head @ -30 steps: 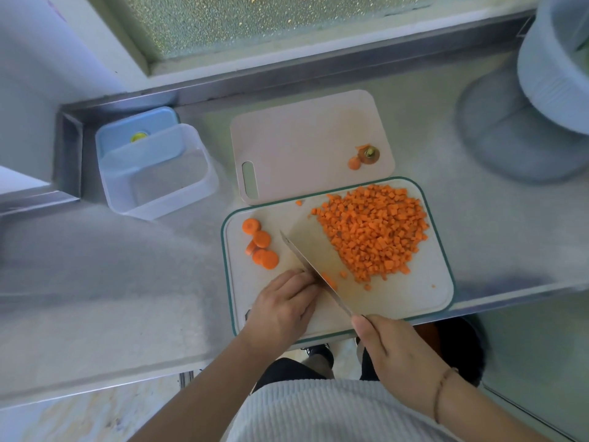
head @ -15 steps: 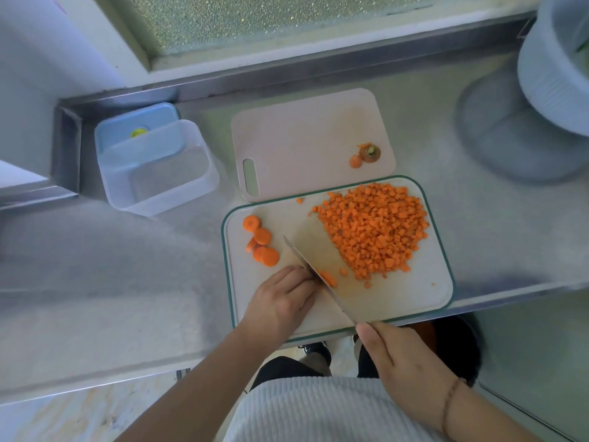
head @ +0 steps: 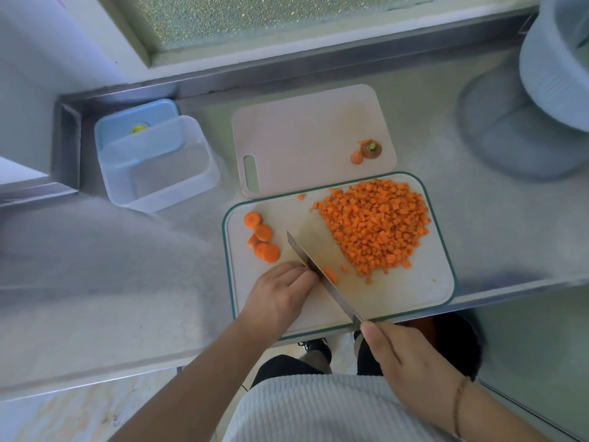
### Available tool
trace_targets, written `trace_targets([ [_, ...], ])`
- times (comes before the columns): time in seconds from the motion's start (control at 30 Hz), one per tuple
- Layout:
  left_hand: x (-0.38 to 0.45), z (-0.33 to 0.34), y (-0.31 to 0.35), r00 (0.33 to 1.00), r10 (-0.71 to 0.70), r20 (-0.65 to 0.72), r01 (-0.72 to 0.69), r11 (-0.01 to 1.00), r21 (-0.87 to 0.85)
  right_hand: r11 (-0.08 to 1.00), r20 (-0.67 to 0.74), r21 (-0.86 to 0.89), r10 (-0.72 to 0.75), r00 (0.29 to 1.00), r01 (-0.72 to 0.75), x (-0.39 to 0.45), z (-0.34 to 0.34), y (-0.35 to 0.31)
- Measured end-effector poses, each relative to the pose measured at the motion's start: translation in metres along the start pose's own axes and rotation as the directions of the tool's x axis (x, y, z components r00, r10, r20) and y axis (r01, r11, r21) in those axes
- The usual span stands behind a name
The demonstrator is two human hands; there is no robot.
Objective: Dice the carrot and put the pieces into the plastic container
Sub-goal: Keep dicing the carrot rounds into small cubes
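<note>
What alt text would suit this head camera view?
A person's right hand holds a steel knife over a green-rimmed cutting board, the left hand steadying carrot beside a pile of diced orange carrot; an empty clear plastic container waits nearby.

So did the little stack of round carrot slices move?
No. The carrot slices sit by the same left edge of the green-rimmed cutting board as before.
</note>
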State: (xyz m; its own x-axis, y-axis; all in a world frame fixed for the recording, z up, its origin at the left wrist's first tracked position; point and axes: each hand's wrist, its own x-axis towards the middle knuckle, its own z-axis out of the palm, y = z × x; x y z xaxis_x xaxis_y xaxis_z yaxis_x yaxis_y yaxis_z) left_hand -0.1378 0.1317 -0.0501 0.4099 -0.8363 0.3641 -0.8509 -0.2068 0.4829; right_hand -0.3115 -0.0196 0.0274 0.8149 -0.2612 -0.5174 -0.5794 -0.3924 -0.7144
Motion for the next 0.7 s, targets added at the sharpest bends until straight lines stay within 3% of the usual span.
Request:
trace_targets([
  [0.2, -0.001, 0.001, -0.001, 1.0, 0.0, -0.023, 0.0, 1.0, -0.007, 1.0, 0.04, -0.01, 0.015, 0.999, -0.015, -0.005, 0.008, 0.0],
  [0.53, -0.001, -0.006, -0.005, 1.0, -0.018, 0.007, 0.019, 0.998, -0.068, 0.998, -0.027, -0.051, -0.041, 0.999, 0.039, -0.004, 0.009, 0.002],
  [0.6, -0.008, -0.014, -0.009, 1.0, -0.004, 0.007, 0.005, 0.995, -0.099, 0.994, -0.017, -0.106, -0.028, 0.999, 0.026, -0.013, 0.001, 0.006],
  [0.7, -0.019, -0.037, -0.009, 0.981, -0.115, -0.156, 0.082, 0.976, -0.201, 0.947, -0.03, -0.32, -0.019, 0.999, 0.009, -0.021, -0.009, 0.014],
])
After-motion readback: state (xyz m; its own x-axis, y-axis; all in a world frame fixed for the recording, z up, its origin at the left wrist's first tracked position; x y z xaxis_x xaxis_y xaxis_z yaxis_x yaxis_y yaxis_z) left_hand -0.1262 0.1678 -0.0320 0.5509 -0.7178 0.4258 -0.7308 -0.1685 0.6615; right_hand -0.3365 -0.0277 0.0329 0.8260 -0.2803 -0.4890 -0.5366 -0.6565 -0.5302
